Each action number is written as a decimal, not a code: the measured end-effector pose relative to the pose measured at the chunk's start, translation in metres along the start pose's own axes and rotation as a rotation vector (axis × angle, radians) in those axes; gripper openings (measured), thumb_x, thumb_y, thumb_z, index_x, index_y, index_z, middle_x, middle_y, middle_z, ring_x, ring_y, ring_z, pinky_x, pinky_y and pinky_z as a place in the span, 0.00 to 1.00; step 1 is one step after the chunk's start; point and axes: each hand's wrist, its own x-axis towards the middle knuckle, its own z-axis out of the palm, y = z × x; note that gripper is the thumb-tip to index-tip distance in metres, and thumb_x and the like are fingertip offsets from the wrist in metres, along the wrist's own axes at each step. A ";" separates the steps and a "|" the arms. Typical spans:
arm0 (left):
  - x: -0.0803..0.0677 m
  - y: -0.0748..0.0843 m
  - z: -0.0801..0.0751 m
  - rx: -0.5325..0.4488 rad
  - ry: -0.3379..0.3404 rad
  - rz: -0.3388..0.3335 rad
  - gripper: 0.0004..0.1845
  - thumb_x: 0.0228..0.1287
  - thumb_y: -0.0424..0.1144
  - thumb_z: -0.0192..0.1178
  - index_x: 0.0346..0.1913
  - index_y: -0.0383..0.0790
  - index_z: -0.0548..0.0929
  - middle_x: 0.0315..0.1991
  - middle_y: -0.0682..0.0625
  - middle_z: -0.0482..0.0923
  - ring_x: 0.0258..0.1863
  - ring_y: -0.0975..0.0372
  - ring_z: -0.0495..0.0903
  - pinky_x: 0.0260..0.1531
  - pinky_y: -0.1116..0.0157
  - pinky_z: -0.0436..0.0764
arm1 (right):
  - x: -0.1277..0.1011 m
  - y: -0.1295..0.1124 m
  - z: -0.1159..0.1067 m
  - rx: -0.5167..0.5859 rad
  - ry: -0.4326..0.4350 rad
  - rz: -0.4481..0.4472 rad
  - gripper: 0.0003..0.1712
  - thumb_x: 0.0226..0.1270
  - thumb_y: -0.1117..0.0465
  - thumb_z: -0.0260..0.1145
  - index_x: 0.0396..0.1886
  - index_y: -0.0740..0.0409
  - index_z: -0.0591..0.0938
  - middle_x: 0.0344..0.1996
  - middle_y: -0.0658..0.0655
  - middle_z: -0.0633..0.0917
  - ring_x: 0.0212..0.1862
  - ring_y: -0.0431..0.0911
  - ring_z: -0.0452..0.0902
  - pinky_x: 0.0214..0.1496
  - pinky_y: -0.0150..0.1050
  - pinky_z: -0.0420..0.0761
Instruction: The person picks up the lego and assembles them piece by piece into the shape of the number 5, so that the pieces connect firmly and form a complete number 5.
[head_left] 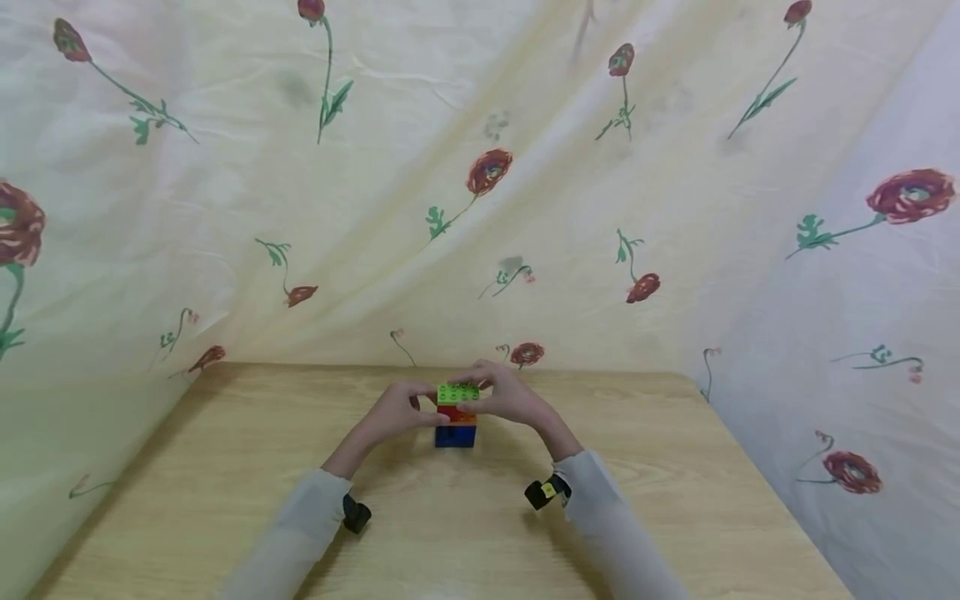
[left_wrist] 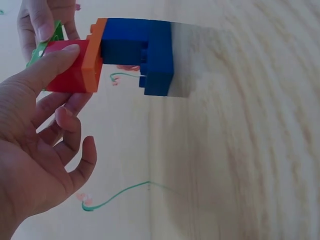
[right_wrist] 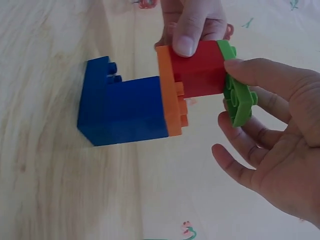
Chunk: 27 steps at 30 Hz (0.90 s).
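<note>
A stack of toy building bricks stands upright on the wooden table. At its base is a blue brick point(left_wrist: 160, 60) with a second blue brick point(right_wrist: 135, 110) on it, offset so some studs below show. Above these come a flat orange plate point(right_wrist: 171, 92) and a red brick point(left_wrist: 69, 79). A thin green plate point(head_left: 456, 392) tops the stack, jutting past the red brick. My left hand point(head_left: 401, 410) pinches the red brick, its thumb on the near side. My right hand point(head_left: 512, 397) pinches the green plate between thumb and fingers from the right.
The light wooden table point(head_left: 450, 533) ends at a flower-patterned cloth point(head_left: 375, 233) hanging behind it and along both sides. Small black devices are strapped to both wrists, including a right-wrist camera point(head_left: 538, 493) just above the tabletop.
</note>
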 end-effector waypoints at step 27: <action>-0.004 0.000 -0.013 -0.144 0.043 -0.078 0.23 0.55 0.41 0.78 0.54 0.38 0.88 0.47 0.44 0.89 0.36 0.61 0.82 0.37 0.67 0.80 | -0.028 0.054 0.016 0.266 0.043 0.199 0.25 0.64 0.63 0.74 0.60 0.64 0.82 0.51 0.64 0.87 0.51 0.49 0.84 0.55 0.40 0.84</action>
